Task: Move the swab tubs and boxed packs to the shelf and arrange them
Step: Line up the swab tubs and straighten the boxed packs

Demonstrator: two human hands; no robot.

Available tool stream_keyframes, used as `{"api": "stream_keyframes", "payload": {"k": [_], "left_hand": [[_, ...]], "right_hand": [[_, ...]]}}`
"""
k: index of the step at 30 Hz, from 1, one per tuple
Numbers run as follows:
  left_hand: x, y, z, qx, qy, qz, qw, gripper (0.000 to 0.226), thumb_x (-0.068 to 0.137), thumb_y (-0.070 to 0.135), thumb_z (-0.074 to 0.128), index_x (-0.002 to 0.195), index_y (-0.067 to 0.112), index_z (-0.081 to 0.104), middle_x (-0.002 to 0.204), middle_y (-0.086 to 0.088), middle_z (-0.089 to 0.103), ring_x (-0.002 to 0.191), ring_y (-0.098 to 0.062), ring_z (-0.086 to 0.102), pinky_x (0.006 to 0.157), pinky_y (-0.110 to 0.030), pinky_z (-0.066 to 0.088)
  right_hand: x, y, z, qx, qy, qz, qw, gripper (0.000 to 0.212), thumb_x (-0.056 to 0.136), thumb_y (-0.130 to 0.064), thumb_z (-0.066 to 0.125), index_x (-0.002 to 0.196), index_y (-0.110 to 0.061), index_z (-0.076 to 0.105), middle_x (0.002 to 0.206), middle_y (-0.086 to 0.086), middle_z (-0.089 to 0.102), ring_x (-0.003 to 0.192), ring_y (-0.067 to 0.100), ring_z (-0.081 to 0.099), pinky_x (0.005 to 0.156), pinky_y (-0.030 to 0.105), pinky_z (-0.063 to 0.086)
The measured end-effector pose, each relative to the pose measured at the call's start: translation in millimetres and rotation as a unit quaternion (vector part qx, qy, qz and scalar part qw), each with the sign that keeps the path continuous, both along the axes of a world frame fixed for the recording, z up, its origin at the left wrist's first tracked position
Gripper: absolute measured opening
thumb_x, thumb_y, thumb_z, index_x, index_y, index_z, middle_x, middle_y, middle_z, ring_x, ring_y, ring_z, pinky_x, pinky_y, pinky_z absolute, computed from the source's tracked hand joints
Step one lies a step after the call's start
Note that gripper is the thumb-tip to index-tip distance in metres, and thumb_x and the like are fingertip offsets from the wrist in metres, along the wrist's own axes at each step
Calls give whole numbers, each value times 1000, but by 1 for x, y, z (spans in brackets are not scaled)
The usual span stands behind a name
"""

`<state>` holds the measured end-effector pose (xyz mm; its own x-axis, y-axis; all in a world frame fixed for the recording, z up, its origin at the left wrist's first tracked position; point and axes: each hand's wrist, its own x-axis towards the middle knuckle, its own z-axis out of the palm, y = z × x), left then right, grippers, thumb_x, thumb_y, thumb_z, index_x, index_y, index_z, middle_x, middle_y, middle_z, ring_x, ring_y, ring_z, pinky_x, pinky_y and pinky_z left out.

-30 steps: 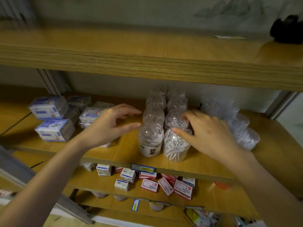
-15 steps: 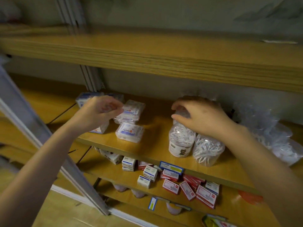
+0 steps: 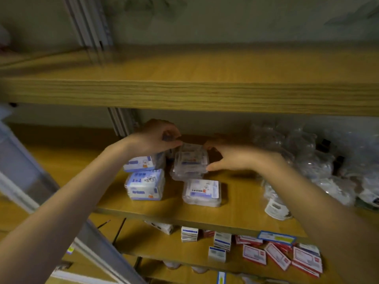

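The right hand (image 3: 223, 158) grips the top clear tub (image 3: 190, 160) by two edges; whether the left hand (image 3: 158, 138) holds it, I cannot tell. It seems light and slippery.

A shop, or its stockroom, is suggested. Goods are laid out on open wooden shelves (image 3: 184, 95) carried on grey metal uprights (image 3: 123, 121), one board above another. The stock is kept in multiples and grouped by kind: blue-and-white wrapped packs (image 3: 144, 186) are set close together, clear flat boxes (image 3: 202, 192) are placed next to them, and clear tubs of swabs (image 3: 276, 201) are crowded together further right. On the board below, small white-and-blue cartons (image 3: 222, 240) and red-and-white cartons (image 3: 276, 256) are gathered in loose heaps. A blue-and-yellow label (image 3: 276, 238) is fixed to a shelf's front edge, as price tags are, though its print cannot be read.
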<state>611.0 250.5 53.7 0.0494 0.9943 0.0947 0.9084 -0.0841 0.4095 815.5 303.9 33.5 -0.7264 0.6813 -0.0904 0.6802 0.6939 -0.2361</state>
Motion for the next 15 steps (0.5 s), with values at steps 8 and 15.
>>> {"api": "stream_keyframes", "payload": {"k": [8, 15], "left_hand": [[-23, 69, -18, -83, 105, -55, 989, 31, 79, 31, 67, 104, 12, 64, 101, -6, 65, 92, -21, 60, 78, -33, 46], [-23, 98, -33, -181, 178, -95, 963, 59, 65, 28, 79, 117, 14, 56, 114, -6, 60, 96, -24, 60, 83, -42, 52]], "right_hand": [[-24, 2, -16, -21, -35, -44, 998, 71, 79, -45, 66, 139, -29, 31, 144, -1, 39, 129, 22, 38, 101, 34, 34], [-6, 15, -9, -23, 20, -111, 993, 73, 77, -41, 69, 138, -24, 33, 140, 4, 41, 126, 25, 42, 104, 42, 36]]}}
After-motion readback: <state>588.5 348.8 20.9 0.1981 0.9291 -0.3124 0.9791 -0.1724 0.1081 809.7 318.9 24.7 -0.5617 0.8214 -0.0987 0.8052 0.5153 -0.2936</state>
